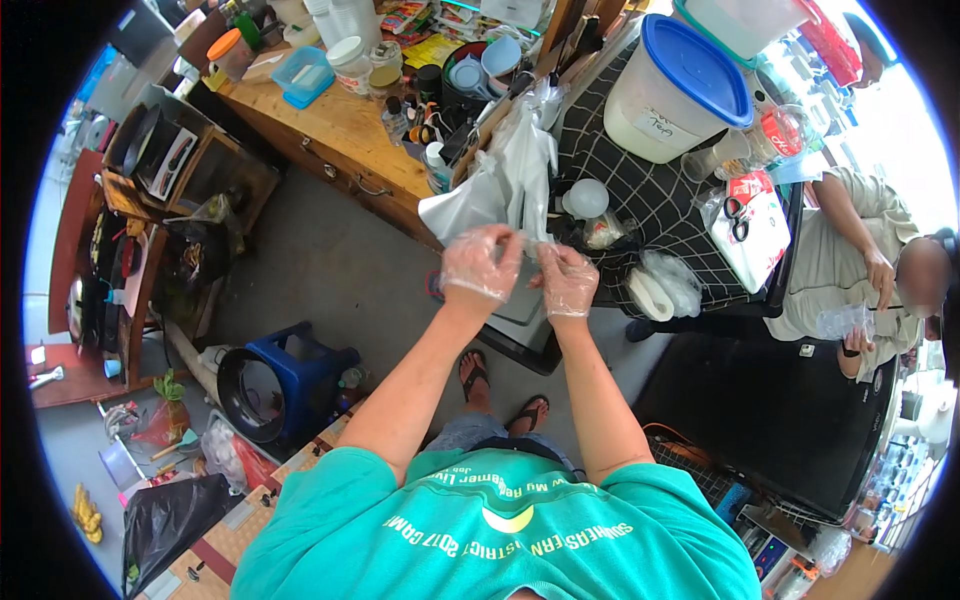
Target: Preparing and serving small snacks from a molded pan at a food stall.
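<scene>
My left hand (481, 264) and my right hand (568, 279) both wear thin clear plastic gloves. They are close together in front of me, fingers curled and fingertips pinched towards each other. A clear plastic film (531, 244) seems to span the gap between the fingertips; its outline is hard to make out. Just beyond it, whitish plastic bags (517, 161) hang down from the edge of a cardboard box. Below the hands a grey flat-topped object (521, 304) is partly hidden by my right hand.
A wooden counter (345, 127) bears jars and bottles. On the right, a netted black surface (592, 154) holds a blue-lidded tub (660, 90), scissors (737, 219) and a plastic-wrapped white roll (651, 294). A person (832, 247) holds a clear cup beyond it. A blue stool (300, 382) stands left.
</scene>
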A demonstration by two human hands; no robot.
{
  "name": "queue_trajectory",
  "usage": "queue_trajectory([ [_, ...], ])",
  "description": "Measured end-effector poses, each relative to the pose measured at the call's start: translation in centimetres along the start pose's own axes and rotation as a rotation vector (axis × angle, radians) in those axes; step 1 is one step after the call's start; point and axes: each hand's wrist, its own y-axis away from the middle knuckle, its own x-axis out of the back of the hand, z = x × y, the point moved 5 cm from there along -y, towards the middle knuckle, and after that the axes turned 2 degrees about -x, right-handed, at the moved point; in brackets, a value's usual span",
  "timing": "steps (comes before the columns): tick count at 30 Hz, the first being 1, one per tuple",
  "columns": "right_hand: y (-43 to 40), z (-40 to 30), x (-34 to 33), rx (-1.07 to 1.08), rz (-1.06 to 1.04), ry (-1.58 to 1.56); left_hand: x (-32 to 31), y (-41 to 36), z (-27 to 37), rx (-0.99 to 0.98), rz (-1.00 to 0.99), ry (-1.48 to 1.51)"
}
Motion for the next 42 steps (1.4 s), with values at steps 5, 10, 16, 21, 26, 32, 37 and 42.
queue_trajectory([
  [5,-0.1,-0.4,0.1,0.162,-0.029,0.165,-2.8,0.1,-1.5,0.384,-0.277,0.433],
  [10,-0.6,-0.5,0.7,0.124,-0.068,0.271,-2.3,-0.1,-3.0,0.336,-0.192,0.311],
  [16,-1.5,-3.1,0.4,0.621,-0.16,0.949,0.4,-0.9,-2.4,0.301,-0.233,0.025],
  [21,-2.3,0.3,-2.0,0.467,-0.56,1.562,0.6,-1.1,-3.7,0.14,-0.315,-0.379],
  [26,-3.0,-0.2,0.6,0.634,-0.568,1.421,2.5,-1.8,-4.2,0.247,-0.179,-0.607],
  [32,-0.2,-2.3,0.6,0.761,-0.253,1.238,0.3,-1.0,0.0,0.2,-0.272,-0.1],
  [37,2.8,-4.2,0.6,0.945,-0.025,1.312,-4.6,-1.3,2.3,0.083,-0.451,-0.214],
  [42,2.1,-6.6,-2.3,0.697,-0.011,0.91,-2.5,0.4,-2.4,0.034,-0.336,-0.255],
])
